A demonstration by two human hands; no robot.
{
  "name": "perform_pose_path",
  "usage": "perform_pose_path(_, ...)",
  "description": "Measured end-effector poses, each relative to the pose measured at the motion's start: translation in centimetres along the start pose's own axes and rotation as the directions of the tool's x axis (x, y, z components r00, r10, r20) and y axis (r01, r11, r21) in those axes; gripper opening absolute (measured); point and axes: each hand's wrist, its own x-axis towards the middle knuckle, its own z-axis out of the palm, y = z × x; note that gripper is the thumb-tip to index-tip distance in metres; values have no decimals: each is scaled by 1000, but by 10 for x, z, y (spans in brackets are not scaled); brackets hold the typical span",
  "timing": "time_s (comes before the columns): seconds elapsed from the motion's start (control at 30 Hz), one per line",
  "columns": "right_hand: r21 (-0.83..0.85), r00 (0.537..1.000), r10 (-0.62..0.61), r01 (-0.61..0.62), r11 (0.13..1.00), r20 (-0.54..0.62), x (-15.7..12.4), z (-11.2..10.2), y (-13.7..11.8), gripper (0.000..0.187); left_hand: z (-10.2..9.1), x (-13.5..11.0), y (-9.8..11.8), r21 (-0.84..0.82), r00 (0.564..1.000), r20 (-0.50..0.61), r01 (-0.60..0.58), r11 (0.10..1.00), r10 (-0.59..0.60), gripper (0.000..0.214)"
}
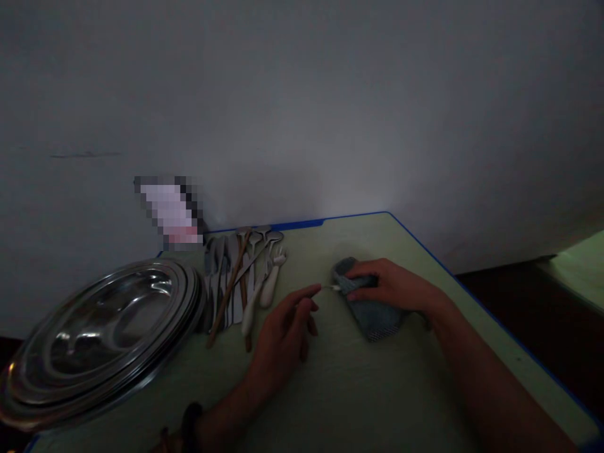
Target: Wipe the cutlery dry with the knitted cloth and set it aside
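Right hand (391,286) grip clamps grey cloth (377,318) around a utensil (333,287) mid table (368,390), while left hand (283,330) pinches its bare tip, apparently to steady it; cutlery pile (245,277) at 10 o'clock, steel plates (94,327) at 9.

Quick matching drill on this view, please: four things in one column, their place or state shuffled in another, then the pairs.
1 steel plates
2 cutlery pile
3 grey cloth
4 left hand

A under the right hand
B pinching one end of the white utensil
C stacked at the left of the table
D just right of the plates, near the wall

Pairs: 1-C, 2-D, 3-A, 4-B.
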Motion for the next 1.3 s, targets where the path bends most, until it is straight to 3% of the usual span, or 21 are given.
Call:
perform_pose_path(0.23,-246,985,-164,172,954,55,6,19,-17,20,3,-1,2,65,999,48,9,998,-12,27)
perform_pose_path(0.33,-325,983,-177,180,928,38,5,20,-22,19,5,-2,2,65,1000,-7,-7,998,7,20)
perform_pose_path(0.47,-400,985,-173,166,901,20,3,21,-25,21,4,-4,3,151,999,6,-34,988,33,17)
perform_pose_path(0.67,-324,973,-197,226,919,119,3,30,-38,24,3,-1,6,324,993,73,-115,939,96,24)
perform_pose_path(0.87,-284,988,-100,130,950,118,6,30,-39,31,2,0,7,344,992,69,-125,931,108,27)
perform_pose_path(0.97,-169,980,-48,81,982,194,5,24,-35,32,3,-1,8,356,993,42,-119,927,111,30)
perform_pose_path(1.17,-12,913,33,-31,999,407,-4,2,-26,32,5,-2,11,381,997,6,-71,922,74,36)
perform_pose_path(1.3,8,919,76,-86,996,387,-11,-13,-19,33,0,2,13,429,990,-96,-49,902,99,39)
